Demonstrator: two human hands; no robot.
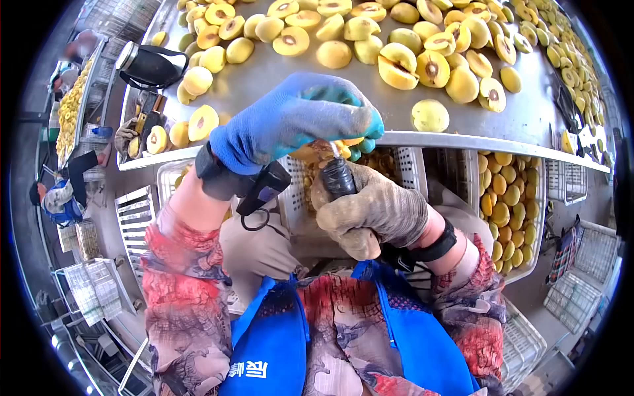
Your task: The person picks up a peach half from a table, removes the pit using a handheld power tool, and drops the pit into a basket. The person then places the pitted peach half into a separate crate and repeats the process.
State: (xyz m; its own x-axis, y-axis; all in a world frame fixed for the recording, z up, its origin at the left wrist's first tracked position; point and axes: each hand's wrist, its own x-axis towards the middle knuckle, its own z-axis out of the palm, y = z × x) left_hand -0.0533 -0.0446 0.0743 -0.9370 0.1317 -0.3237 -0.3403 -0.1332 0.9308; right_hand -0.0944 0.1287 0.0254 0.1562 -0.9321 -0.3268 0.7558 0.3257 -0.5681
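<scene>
My left hand (307,115), in a blue and teal knit glove, is curled round a yellow peach piece (316,152) just off the table's front edge. Most of that fruit is hidden by the fingers and palm. Below it, my right hand (376,214), in a worn grey-tan glove, grips a hand tool with a black-taped handle (338,178). The tool points up into the peach; its working end is mostly covered, so its shape cannot be made out. Halved yellow peaches (290,41) with reddish pit centres lie on the metal table (277,112) beyond both hands.
A black flask (155,65) stands at the table's left, near a spare glove (125,137). Under the edge sit white crates, one holding peach halves (508,204). More crates (574,303) are stacked right. A person in blue (63,198) sits far left.
</scene>
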